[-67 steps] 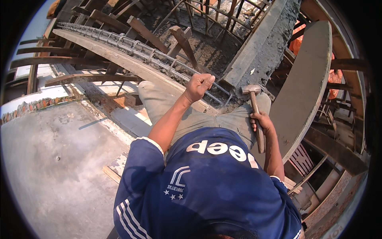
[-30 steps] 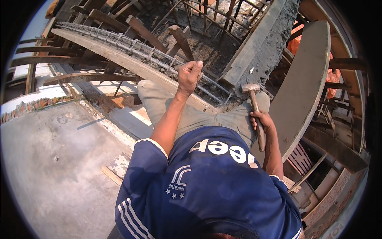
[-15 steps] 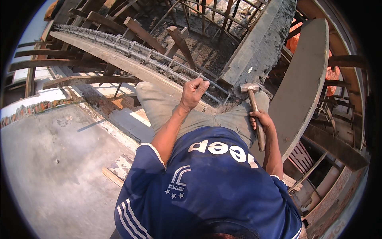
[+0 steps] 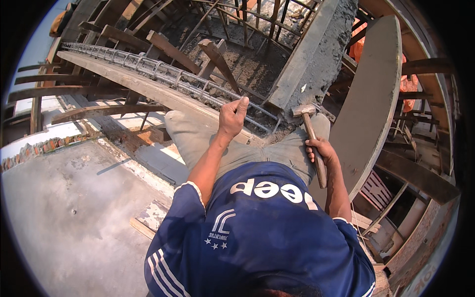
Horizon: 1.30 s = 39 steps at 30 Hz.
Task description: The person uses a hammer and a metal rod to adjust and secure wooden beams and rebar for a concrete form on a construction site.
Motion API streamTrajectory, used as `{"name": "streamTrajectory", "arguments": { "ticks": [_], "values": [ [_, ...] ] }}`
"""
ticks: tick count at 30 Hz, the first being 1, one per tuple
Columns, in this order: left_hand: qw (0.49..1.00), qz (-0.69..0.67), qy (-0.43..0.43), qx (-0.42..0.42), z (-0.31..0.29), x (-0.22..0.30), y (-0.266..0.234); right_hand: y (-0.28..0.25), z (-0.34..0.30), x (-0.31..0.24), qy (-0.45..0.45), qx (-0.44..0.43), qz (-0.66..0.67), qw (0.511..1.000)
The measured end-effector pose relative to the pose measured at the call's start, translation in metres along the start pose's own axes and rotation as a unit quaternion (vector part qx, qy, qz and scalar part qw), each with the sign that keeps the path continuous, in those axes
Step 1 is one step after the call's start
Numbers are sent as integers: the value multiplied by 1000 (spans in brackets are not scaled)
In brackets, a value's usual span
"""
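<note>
- I see the right hand [image 4: 322, 148] holding a brown-handled, blocky metal hammer [image 4: 310, 129].
- Left hand [image 4: 231, 120]: curled; contents unclear.
- Long grey steel bars [image 4: 180, 77]: hooped, uncovered, along pale wooden plank's [image 4: 133, 81] edge.

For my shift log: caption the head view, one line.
Right hand grips a hammer; left hand, curled, is near the rebar cage.

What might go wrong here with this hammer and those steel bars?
The hammer might slip, since only the right hand grips it. The bare left hand appears close to the steel bars and could get scraped. Their ends, seemingly near the trousers, might snag the cloth.
</note>
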<state>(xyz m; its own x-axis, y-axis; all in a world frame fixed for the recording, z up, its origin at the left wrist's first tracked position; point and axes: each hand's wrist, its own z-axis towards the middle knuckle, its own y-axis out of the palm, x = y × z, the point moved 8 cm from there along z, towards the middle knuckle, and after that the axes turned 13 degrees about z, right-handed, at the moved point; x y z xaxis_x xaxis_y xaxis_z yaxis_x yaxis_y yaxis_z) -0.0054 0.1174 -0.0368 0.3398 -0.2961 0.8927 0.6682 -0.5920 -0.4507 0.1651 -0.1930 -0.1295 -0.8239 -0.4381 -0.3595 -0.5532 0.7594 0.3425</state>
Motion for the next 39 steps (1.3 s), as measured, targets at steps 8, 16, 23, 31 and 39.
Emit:
{"name": "streamTrajectory", "arguments": {
  "ticks": [8, 16, 23, 31, 39],
  "values": [
    [996, -29, 84, 4, 7, 7, -8, 9, -5, -5, -41, 7, -44, 998],
    [986, -58, 126, -90, 6, 14, -7, 57, -58, -35, -184, 44, -132, 973],
    [998, -51, 17, -17, 14, -54, 14, 177, -234, -182, -562, -96, -109, 815],
    [995, -85, -40, -17, 21, -56, 29, 221, -371, -235, -761, -241, -84, 596],
    [997, -67, -2, -40, 26, -50, 34, 197, -407, -240, -776, -262, -94, 565]
  ]
}}
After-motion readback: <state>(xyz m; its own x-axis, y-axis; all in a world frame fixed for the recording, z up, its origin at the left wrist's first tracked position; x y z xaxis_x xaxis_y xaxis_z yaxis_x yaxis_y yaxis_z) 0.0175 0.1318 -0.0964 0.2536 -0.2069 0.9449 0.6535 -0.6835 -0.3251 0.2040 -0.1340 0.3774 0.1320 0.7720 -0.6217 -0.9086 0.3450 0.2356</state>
